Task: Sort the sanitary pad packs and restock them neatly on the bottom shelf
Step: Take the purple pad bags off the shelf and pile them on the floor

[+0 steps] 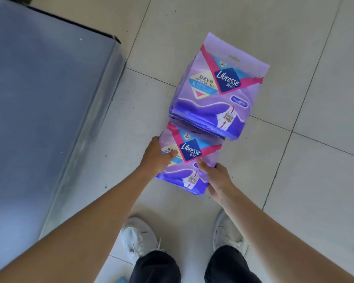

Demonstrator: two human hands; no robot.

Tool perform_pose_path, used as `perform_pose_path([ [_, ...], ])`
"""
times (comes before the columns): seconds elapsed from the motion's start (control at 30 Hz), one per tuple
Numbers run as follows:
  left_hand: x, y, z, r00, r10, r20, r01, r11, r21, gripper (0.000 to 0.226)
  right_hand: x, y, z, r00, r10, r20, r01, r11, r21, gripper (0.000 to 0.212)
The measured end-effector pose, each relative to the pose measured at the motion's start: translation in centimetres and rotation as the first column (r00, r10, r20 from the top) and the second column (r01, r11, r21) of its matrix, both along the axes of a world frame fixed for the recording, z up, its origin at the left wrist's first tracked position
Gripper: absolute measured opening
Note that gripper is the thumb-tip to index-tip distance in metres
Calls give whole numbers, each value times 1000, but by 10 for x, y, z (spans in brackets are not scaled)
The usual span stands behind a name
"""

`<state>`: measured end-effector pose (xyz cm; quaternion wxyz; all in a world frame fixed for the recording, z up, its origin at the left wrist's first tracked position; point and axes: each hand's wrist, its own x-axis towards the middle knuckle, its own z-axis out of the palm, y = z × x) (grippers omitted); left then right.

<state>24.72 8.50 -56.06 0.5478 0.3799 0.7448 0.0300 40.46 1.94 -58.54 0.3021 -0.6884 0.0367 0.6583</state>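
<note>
- Both hands grip near pack (189, 158) on floor (294, 180): left hand (157, 155) fingers clamp its left edge, right hand (217, 176) fingers pinch right edge.
- Second stack (217, 92) just beyond fingers, touching.
- Step: gathering packs; next likely lift toward shelf (39, 99), left of fingers.

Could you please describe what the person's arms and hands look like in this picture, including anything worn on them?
Both forearms are bare, with no sleeves in view. The left hand and right hand wear no gloves, and no rings, watch or bracelet are visible.
</note>
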Motion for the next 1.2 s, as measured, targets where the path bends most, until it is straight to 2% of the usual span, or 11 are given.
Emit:
perform_pose_path([
  [0.17, -4, 8, -14, 999, -41, 1, 41, 999, -14, 50, -7, 3, -17, 1000, 12, 29, -12, 1000, 10, 48],
  [0.33, -8, 3, -20, 997, -62, -40, 61, 998, -7, 57, -7, 6, -21, 981, 131, 142, -126, 991, -44, 46],
  [0.47, -12, -7, 12, 984, -26, -176, 31, 999, 25, 60, -1, 6, 8, 870, 360, 338, -308, 931, -198, 40],
  [0.57, -22, -15, 55, 977, 3, -214, 4, 999, 33, 48, 2, -1, 60, 793, 486, 368, -407, 871, -274, 38],
  [0.67, -32, -14, 114, 979, 26, -204, -21, 999, 28, 39, 1, 4, 126, 697, 606, 382, -545, 795, -267, 38],
  [0.73, -40, -10, 160, 982, 61, -179, -53, 997, 49, 36, -4, 21, 172, 605, 685, 407, -659, 717, -226, 40],
  [0.87, -62, 3, 263, 969, 179, -170, -159, 979, 124, 30, -31, 63, 276, 421, 758, 499, -842, 531, -95, 17],
  [0.9, -69, 6, 290, 963, 213, -163, -189, 970, 151, 29, -42, 73, 304, 367, 766, 527, -878, 473, -75, 17],
  [1.03, -97, 3, 393, 941, 329, -80, -300, 919, 255, 24, -92, 103, 414, 95, 735, 671, -990, 139, -12, 44],
  [1.1, -111, -8, 436, 925, 377, -50, -350, 895, 276, 25, -119, 109, 467, -31, 679, 733, -999, -33, -12, 48],
  [1.2, -138, -32, 486, 900, 434, -41, -398, 857, 327, 22, -162, 109, 529, -150, 583, 798, -973, -229, -15, 51],
])
